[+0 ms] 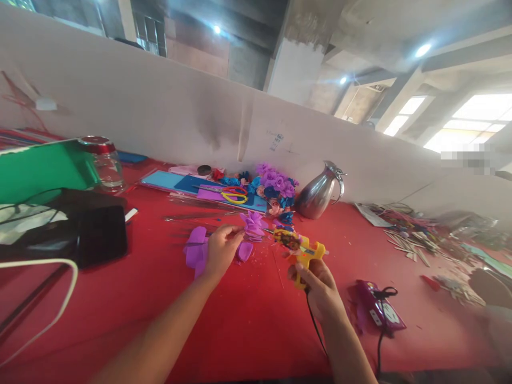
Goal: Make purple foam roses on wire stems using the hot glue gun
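My left hand (222,249) pinches a purple paper flower (253,224) by its lower side, above the red table. In my right hand (317,285) is a yellow hot glue gun (307,257), its nozzle pointing left and ending close beside the flower. From the gun's grip a black cord hangs down. Cut purple paper petals (196,250) lie beneath and to the left of my left hand, and one loose petal (245,251) lies just right of its fingers. Thin wires (200,216) are spread on the table behind the hand.
Behind are scissors (234,195) on blue paper sheets (160,180), a heap of finished paper flowers (276,181) and a metal jug (320,192). A purple power strip (378,306) sits at right, near scattered sticks (412,245). At left are a glass jar (108,168) and a black phone (102,234).
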`<action>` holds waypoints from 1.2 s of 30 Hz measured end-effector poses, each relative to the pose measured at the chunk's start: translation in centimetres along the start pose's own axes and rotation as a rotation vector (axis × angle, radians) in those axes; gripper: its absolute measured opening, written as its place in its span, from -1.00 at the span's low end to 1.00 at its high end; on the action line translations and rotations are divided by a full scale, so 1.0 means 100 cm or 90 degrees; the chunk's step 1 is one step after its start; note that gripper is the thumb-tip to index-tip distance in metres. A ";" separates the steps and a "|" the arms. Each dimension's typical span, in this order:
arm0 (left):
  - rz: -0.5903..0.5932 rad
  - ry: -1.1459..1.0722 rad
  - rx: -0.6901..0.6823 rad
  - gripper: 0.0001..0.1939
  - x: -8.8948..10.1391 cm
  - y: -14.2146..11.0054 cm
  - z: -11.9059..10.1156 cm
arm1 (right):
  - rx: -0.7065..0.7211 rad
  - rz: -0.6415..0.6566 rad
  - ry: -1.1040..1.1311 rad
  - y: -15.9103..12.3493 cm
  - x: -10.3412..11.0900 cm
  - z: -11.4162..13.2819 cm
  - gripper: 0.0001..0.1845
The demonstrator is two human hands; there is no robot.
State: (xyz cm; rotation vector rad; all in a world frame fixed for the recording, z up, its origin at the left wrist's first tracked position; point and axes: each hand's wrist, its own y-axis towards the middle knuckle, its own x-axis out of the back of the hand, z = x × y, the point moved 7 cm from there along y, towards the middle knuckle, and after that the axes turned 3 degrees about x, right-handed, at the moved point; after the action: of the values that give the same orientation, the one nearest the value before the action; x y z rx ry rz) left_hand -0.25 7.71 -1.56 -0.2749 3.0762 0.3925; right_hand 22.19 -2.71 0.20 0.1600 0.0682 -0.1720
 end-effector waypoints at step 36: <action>0.029 0.071 -0.083 -0.89 -0.005 -0.008 -0.024 | 0.153 -0.090 -0.471 -0.007 -0.022 0.003 -0.71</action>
State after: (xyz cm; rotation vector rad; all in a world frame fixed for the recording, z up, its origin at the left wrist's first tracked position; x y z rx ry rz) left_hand 0.40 6.40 0.55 -0.2387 3.1749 0.6012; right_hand 19.95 -3.05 0.60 0.3233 -0.6813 -0.3717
